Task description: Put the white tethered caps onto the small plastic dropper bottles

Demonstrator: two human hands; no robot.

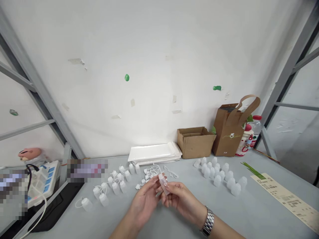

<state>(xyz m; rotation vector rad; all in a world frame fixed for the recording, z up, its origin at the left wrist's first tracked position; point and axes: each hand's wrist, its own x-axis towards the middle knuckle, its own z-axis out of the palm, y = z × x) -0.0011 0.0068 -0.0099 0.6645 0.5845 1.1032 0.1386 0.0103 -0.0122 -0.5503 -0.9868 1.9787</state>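
Note:
Above the near middle of the table, a small translucent plastic bottle [164, 186] with a white cap and strap is held tilted between my two hands. My right hand [181, 199] pinches the bottle's body between thumb and fingers. The fingertips of my left hand [146, 199] close around its upper part near the cap; some of them are hidden behind it. Just beyond lies a pile of loose white strapped caps [151, 173]. To the left stand several capped bottles [115, 188] with looped straps. Several bottles without caps [221, 175] stand on the right.
White padded envelopes [153, 153] lie against the wall beside an open cardboard box [196, 146] and a brown paper bag [228, 139]. At right is a long printed paper strip [286, 199]. A power strip [48, 182] with cables is at far left.

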